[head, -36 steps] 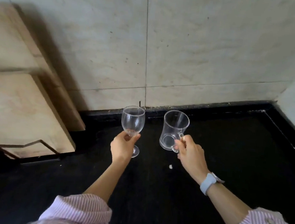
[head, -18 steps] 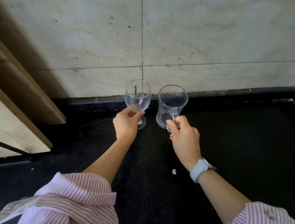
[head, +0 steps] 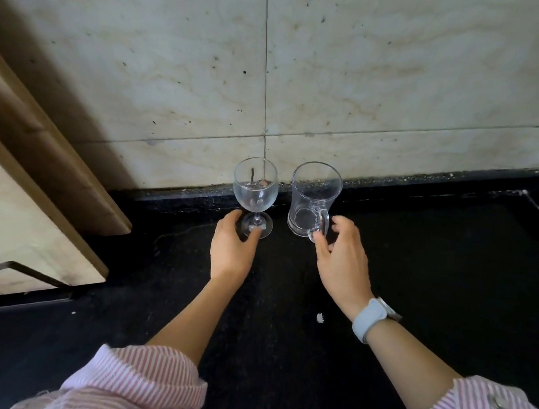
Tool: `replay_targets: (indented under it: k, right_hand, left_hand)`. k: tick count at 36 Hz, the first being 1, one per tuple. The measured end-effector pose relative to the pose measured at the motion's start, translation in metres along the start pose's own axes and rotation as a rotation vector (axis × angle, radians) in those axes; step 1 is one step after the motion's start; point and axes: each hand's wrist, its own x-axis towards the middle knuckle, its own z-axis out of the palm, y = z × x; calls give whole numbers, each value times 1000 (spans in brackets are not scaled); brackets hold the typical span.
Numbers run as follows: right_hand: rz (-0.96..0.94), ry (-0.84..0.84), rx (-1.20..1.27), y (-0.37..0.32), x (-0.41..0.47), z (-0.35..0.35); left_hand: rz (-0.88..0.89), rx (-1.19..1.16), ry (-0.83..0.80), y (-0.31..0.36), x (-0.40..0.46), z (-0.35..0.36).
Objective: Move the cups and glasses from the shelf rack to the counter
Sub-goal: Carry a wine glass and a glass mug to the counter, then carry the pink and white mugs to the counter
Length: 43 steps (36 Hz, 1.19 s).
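Head view: both pieces now stand upright on the black counter [head: 433, 281] by the tiled wall [head: 400, 85], where half a second ago they were still carried just above it. The wine glass [head: 255, 190] rests on its foot just ahead of the left hand [head: 230, 249], whose fingers are loosely curved around the base; thumb and forefinger flank the foot, and whether they still touch it I cannot tell. The glass mug [head: 314, 199] sits just beyond the right hand [head: 341, 258]; its fingers have loosened and spread, one fingertip lying at the lower end of the handle, the others apart from it. Neither hand looks to be bearing any weight.

Judging from this, the pair is delivered and the grips are letting go, so the hands are free to return to the rack for more; part of a wooden shelf rack [head: 37, 186] shows to the left of the left hand.

A small pale sticker sits on the wine glass's foot, too small to read. No other brand or writing is legible, including on the pale blue wristwatch [head: 370, 318].
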Motion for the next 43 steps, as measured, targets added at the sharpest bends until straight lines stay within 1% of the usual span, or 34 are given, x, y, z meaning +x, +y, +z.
replay_targets:
  k: [3, 4, 6, 10, 13, 17, 20, 26, 30, 34, 39, 43]
  right_hand:
    - [-70, 115, -108, -11, -14, -9]
    - [-117, 125, -136, -16, -18, -12]
    - [-223, 91, -166, -32, -26, -15]
    - [-444, -38, -179, -76, -45, -13]
    - [-537, -212, -224, -116, -67, -2]
    - [-654, -417, -212, -174, -118, 20]
    - [-805, -506, -188, -217, -175, 38]
    - [-1094, -693, -126, -294, -334, 65]
    - [-1284, -795, -71, -329, -469, 66]
    - [-1473, -894, 31, -343, -614, 55]
    - [-1665, -1057, 145, -345, -782, 29]
    - [-1856, -1169, 173, -349, -899, 3]
  left_hand:
    - [67, 136, -6, -3, -18, -21]
    - [87, 179, -2, -3, -23, -30]
    - [123, 269, 33, -3, -35, -51]
    - [194, 422, 158, -3, -61, -106]
    - [183, 532, 230, -10, -93, -157]
    - [74, 633, 345, -32, -157, -232]
    - [-50, 655, 434, -60, -220, -291]
    - [-303, 698, 691, -116, -393, -403]
    - [-456, 705, 851, -147, -536, -453]
    - [-588, 721, 985, -173, -692, -477]
    - [-773, 733, 1137, -188, -877, -484]
    - [-981, 777, 1246, -187, -1000, -486]
